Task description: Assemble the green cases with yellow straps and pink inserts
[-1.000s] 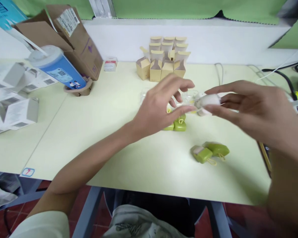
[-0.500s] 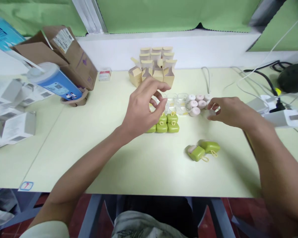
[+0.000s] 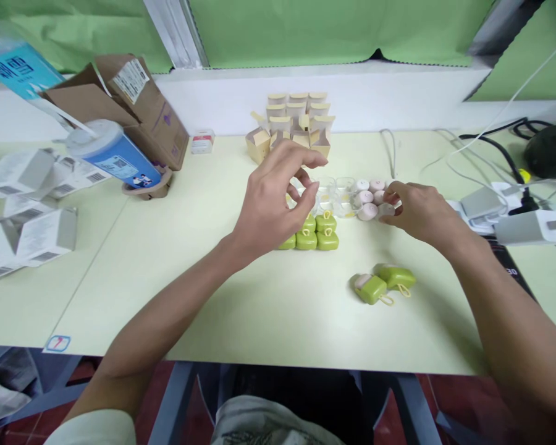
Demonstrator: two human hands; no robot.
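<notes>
My left hand (image 3: 280, 201) hovers over the left part of the green cases, thumb and fingers apart, with nothing between them. Beneath and beside it are glossy green cases (image 3: 327, 240) with yellow loops, standing in rows. Behind them sit clear plastic cups (image 3: 344, 196), partly hidden by the hand. To their right, pale pink round pieces (image 3: 366, 211) stand in a cluster. My right hand (image 3: 414, 213) is at that cluster's right end, its fingertips closed around a small pale translucent piece (image 3: 386, 211), mostly hidden. Two more green cases (image 3: 371, 288) lie on their sides nearer me.
Open cream cartons (image 3: 258, 144) stand at the wall. Leftward are a brown cardboard box (image 3: 167, 133), a blue drink cup (image 3: 125, 162), a bottle (image 3: 21, 68) and white boxes (image 3: 46, 238). Chargers (image 3: 530, 225) and cables lie by my right arm; a small red-and-white box (image 3: 202, 141) is at the back.
My right hand has moved slightly left, closer to the pale pink pieces. The whole view has shifted a little; my left hand keeps its pose over the green cases.
</notes>
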